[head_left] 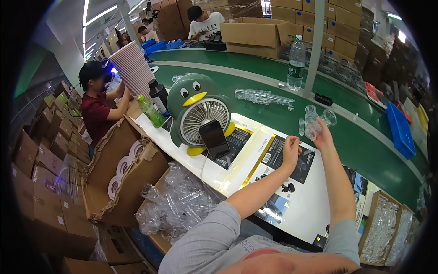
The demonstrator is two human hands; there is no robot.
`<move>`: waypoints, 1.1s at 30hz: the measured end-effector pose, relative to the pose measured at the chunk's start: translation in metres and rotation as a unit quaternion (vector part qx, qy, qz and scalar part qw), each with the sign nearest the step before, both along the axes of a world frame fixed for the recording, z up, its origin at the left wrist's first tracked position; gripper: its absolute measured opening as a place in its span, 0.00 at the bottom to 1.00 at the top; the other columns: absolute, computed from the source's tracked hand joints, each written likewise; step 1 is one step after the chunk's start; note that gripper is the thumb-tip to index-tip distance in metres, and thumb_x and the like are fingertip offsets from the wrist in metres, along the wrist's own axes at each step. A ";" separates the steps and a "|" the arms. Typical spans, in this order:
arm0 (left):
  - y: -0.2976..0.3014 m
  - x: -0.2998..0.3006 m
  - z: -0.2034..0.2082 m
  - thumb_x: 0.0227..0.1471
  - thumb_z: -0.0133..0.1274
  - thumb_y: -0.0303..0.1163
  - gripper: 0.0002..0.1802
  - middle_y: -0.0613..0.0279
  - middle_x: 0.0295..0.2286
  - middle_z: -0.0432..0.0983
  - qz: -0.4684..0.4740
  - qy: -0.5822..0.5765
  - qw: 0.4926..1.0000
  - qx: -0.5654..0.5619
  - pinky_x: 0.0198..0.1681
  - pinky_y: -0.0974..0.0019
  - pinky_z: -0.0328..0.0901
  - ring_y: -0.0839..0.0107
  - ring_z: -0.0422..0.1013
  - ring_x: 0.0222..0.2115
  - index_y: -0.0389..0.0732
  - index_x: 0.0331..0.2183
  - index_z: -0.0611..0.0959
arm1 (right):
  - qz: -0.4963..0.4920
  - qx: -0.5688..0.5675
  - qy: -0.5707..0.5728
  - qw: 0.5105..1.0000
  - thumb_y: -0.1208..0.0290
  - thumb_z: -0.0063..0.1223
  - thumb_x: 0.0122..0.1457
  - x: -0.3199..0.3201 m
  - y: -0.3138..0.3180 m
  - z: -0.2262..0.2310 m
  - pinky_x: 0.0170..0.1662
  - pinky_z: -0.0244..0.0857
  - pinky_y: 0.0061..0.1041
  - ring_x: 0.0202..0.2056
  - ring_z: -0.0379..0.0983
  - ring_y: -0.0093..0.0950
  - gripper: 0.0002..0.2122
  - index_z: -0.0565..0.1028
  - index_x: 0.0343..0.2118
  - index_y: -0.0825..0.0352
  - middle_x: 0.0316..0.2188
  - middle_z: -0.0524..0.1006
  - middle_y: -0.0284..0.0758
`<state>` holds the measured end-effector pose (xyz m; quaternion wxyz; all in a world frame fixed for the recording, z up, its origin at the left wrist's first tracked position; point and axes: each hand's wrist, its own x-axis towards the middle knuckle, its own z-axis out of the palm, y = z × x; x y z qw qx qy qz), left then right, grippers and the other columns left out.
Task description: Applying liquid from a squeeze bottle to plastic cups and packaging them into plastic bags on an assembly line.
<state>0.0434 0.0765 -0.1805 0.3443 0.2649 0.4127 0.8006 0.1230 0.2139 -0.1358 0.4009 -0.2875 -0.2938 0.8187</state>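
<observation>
My right hand [323,136] is wrapped round a clear, see-through part [312,123] with tube-like sections and a round flared end, raised over the near edge of the green belt. Left of it, my left hand [292,151] hangs above the white worktable [301,201] with its fingers curled together. Whatever those fingers may hold is too small to make out. Farther off, a long clear assembly [263,97] of similar material lies on the green conveyor belt [219,82]. Printed dark sheets [296,160] lie taped on the table below my hands.
A green penguin-shaped fan [200,109] stands on the table, a phone [214,139] leaning against it. Clear parts fill a box [182,196] at my left and trays [381,228] at my right. A metal post [315,50] and water bottle [296,64] stand beyond. A co-worker [98,100] sits left.
</observation>
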 end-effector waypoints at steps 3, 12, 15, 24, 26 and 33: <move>-0.001 0.001 0.001 0.56 0.43 0.29 0.05 0.64 0.26 0.70 0.005 -0.008 1.000 -0.002 0.20 0.80 0.59 0.82 0.64 0.19 0.39 0.34 0.70 | -0.008 0.062 -0.057 0.996 0.64 0.60 0.47 0.036 -0.050 0.025 0.35 0.68 0.29 0.37 0.72 0.30 0.18 0.71 0.41 0.65 0.32 0.75 0.34; -0.008 0.006 0.012 0.56 0.42 0.47 0.24 0.56 0.39 0.70 -0.228 -0.117 0.966 -0.045 0.42 0.69 0.63 0.68 0.68 0.39 0.37 0.46 0.68 | -0.053 0.559 -0.445 0.698 0.70 0.61 0.42 0.111 -0.168 0.028 0.38 0.66 0.30 0.29 0.72 0.27 0.24 0.71 0.46 0.66 0.36 0.77 0.38; -0.010 0.007 0.020 0.56 0.38 0.54 0.29 0.56 0.43 0.69 -0.311 -0.171 0.931 -0.087 0.47 0.59 0.61 0.65 0.66 0.44 0.40 0.47 0.68 | 0.038 0.657 -0.575 0.487 0.73 0.59 0.34 0.119 -0.188 0.033 0.44 0.59 0.32 0.36 0.70 0.36 0.25 0.73 0.43 0.63 0.38 0.75 0.40; -0.003 -0.037 0.009 0.53 0.34 0.52 0.26 0.57 0.32 0.73 -0.244 -0.312 0.918 -0.014 0.39 0.57 0.67 0.61 0.70 0.33 0.41 0.39 0.74 | 0.042 0.664 -0.486 0.567 0.74 0.60 0.37 0.113 -0.213 0.035 0.45 0.59 0.31 0.35 0.70 0.29 0.23 0.72 0.42 0.62 0.39 0.73 0.36; -0.002 -0.043 0.018 0.51 0.33 0.54 0.28 0.56 0.33 0.73 -0.224 -0.370 0.901 0.017 0.39 0.52 0.66 0.59 0.70 0.33 0.41 0.39 0.74 | 0.041 0.586 -0.451 0.672 0.73 0.59 0.44 0.118 -0.205 0.022 0.39 0.64 0.28 0.35 0.71 0.27 0.23 0.68 0.47 0.64 0.38 0.73 0.38; -0.016 -0.052 0.040 0.51 0.38 0.55 0.29 0.53 0.44 0.67 -0.251 -0.340 0.902 0.090 0.47 0.46 0.59 0.54 0.61 0.47 0.42 0.45 0.70 | 0.273 0.153 -0.154 0.937 0.64 0.46 0.58 0.123 -0.182 0.019 0.31 0.69 0.23 0.32 0.72 0.25 0.21 0.60 0.51 0.67 0.34 0.73 0.40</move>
